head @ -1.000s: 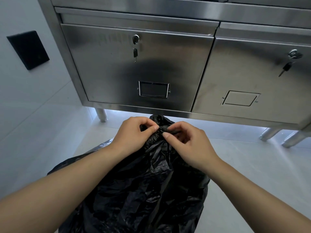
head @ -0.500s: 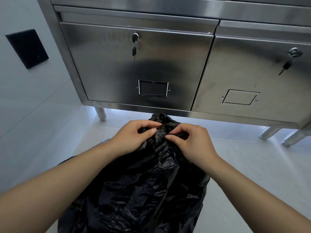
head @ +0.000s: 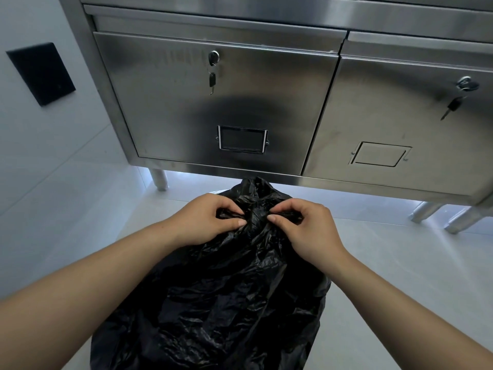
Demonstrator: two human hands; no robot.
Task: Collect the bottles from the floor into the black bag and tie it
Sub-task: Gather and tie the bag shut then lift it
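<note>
A crinkled black bag point(head: 226, 303) stands on the pale floor right in front of me, bulging and gathered at its top. My left hand point(head: 205, 218) pinches a strip of the bag's neck on the left side. My right hand point(head: 304, 228) pinches another strip on the right side. Between the two hands the plastic is bunched into a tight twist or knot point(head: 256, 212), with a loose tuft sticking up behind it. No bottles show; whatever is in the bag is hidden.
A stainless steel cabinet point(head: 266, 102) with two locked doors, keys hanging in the locks, stands close behind the bag on short metal legs point(head: 158, 180). A white wall with a black square plate point(head: 41, 73) runs along the left. Pale floor tiles point(head: 400, 263) lie to the right.
Both hands have shifted slightly apart, each drawing a strip of the bag's neck outward, and the bunch between them looks tighter. The view has tilted a little.
</note>
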